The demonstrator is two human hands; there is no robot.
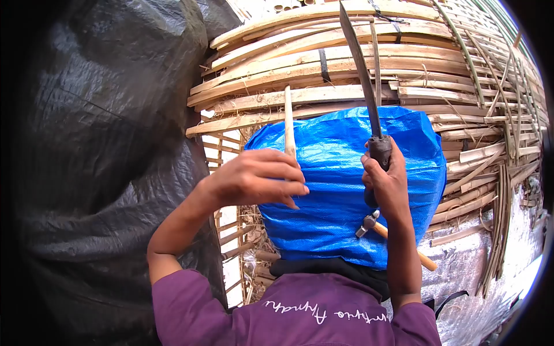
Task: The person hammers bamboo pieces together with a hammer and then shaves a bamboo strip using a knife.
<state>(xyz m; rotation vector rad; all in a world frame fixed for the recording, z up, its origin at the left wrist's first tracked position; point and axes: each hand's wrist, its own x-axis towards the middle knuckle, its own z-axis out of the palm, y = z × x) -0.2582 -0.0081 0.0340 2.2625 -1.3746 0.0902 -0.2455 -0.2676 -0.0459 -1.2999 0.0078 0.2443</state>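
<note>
My right hand [388,179] is wrapped around the dark handle of a machete [362,63], whose long blade points up and away from me. My left hand [257,179] has its fingers curled around the near end of a pale, slim bamboo stick [289,118]; that end is hidden behind the fingers. The stick stands apart from the blade, to its left. Below both hands a blue plastic sheet [323,225] covers my lap. A hammer [378,226] with a metal head and wooden handle lies on the sheet, partly hidden by my right forearm.
Stacked split bamboo strips [346,55], some bound with black ties, lie ahead and to the right. A black tarp [109,144] hangs along the left side. Thin loose strips [499,225] lean at the right over a silvery sheet [461,277].
</note>
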